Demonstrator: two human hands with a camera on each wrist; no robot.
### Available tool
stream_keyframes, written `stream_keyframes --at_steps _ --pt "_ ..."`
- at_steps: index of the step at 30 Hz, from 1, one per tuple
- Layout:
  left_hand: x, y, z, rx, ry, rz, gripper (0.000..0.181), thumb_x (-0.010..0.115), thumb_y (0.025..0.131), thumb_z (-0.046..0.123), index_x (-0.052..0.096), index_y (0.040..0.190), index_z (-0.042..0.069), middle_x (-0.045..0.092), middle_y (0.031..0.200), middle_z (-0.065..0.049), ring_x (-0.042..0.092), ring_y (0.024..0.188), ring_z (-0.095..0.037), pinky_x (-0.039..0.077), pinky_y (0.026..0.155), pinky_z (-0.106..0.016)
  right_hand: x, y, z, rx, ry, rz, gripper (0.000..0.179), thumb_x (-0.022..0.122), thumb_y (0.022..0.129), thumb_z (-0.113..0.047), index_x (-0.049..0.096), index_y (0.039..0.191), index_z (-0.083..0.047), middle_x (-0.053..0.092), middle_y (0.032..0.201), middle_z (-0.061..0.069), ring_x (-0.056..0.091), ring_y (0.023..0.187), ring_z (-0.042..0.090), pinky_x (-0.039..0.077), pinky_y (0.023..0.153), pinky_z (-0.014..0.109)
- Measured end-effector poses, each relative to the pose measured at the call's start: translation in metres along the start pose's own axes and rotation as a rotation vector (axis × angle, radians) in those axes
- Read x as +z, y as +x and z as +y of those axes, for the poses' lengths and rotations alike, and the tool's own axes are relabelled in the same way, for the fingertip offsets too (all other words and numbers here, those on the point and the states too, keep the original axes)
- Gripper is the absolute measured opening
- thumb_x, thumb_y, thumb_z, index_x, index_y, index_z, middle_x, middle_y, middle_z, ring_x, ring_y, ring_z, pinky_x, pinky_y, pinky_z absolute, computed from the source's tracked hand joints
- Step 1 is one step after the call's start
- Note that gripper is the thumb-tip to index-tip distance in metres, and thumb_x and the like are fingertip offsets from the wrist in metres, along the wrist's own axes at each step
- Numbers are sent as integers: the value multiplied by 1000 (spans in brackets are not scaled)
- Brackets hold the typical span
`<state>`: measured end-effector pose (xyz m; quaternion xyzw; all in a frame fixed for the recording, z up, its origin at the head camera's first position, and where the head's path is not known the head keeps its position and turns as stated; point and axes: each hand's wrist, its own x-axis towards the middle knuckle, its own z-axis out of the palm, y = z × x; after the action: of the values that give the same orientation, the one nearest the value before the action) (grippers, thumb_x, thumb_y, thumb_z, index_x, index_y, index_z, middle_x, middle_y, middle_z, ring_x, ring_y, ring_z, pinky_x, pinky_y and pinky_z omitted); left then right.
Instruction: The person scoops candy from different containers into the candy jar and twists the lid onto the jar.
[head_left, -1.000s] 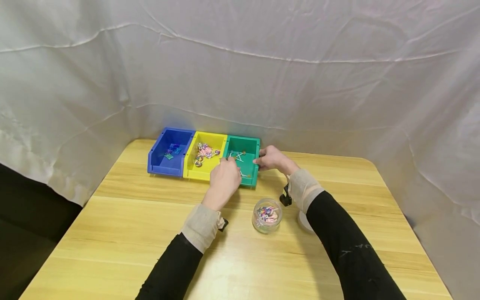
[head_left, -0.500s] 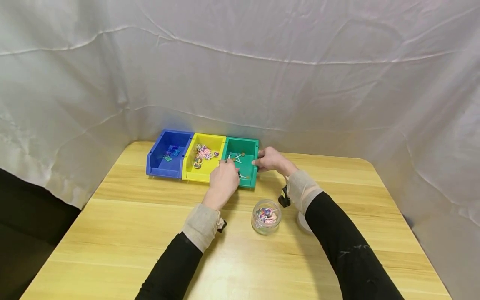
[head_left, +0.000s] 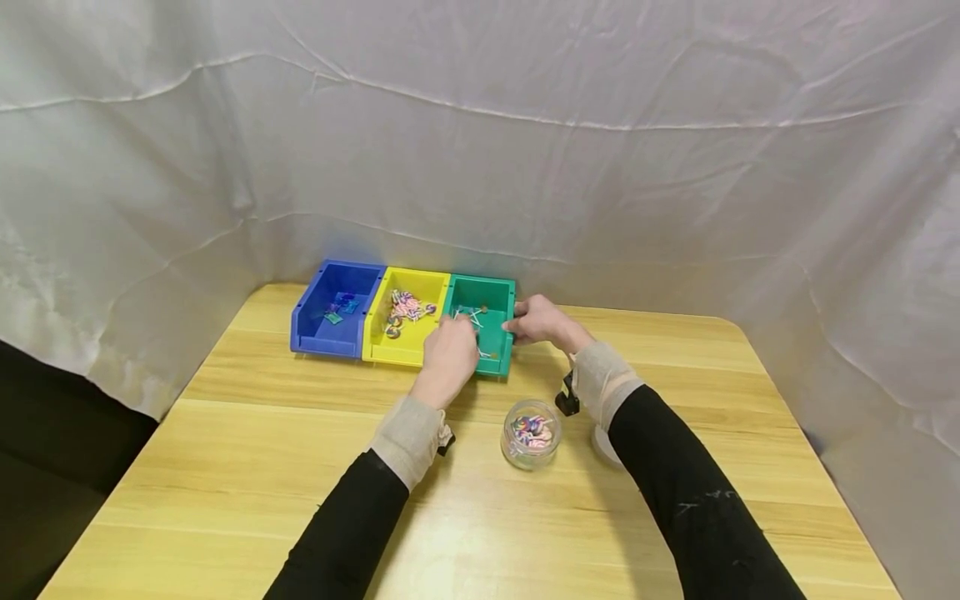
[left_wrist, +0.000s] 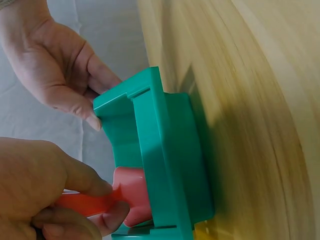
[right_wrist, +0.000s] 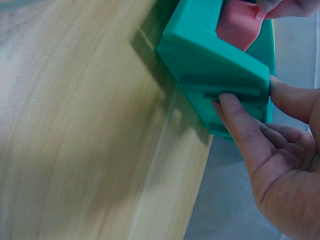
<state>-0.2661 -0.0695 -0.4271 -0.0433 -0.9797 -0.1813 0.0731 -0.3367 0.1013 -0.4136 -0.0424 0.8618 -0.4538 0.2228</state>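
Observation:
My left hand [head_left: 448,354] reaches over the front of the green bin [head_left: 492,335]. It grips the red handle of a small pinkish-red scoop [left_wrist: 134,197], whose head is down inside that bin near the front wall. From the head view the scoop is mostly hidden by the hand. At the bin's right side, my right hand [head_left: 547,321] holds the side wall, thumb at the rim and fingers against the outside [right_wrist: 235,115]. A few small lollipops with white sticks [head_left: 471,315] lie in the green bin.
To the left adjoin a yellow bin [head_left: 408,350] with swirled lollipops [head_left: 407,307] and a blue bin [head_left: 326,343] with small blue and green pieces [head_left: 341,307]. Nearer me stand a clear jar [head_left: 531,454] of candies and a whitish round lid [head_left: 604,447], partly under my right sleeve.
The left forearm has shifted slightly, while its hand stays at the green bin with the scoop. My right hand keeps its hold on the bin's side. The head view has drifted a little.

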Motion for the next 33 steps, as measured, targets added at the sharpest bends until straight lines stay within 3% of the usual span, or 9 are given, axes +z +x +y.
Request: stream_keyframes --at_steps 14,24,33 --pt "1 18 -1 24 35 -52 14 62 100 9 72 103 0 70 102 -20 71 90 -33 61 71 -48 -1 0 0 8 22 2 52 62 103 -5 44 148 14 58 141 31 69 115 39 55 99 47" --pt "1 31 -3 35 37 -67 19 59 102 8 75 94 3 72 90 -11 69 79 -24 60 67 -43 0 1 1 11 36 -14 50 61 104 -5 45 147 14 63 133 31 70 113 37 54 100 48" --pt "6 44 -5 17 79 -52 21 60 104 16 77 95 5 74 92 -12 71 79 -26 61 66 -44 -2 -2 -2 13 19 -21 46 61 104 -5 49 144 14 65 130 31 70 114 36 55 100 47"
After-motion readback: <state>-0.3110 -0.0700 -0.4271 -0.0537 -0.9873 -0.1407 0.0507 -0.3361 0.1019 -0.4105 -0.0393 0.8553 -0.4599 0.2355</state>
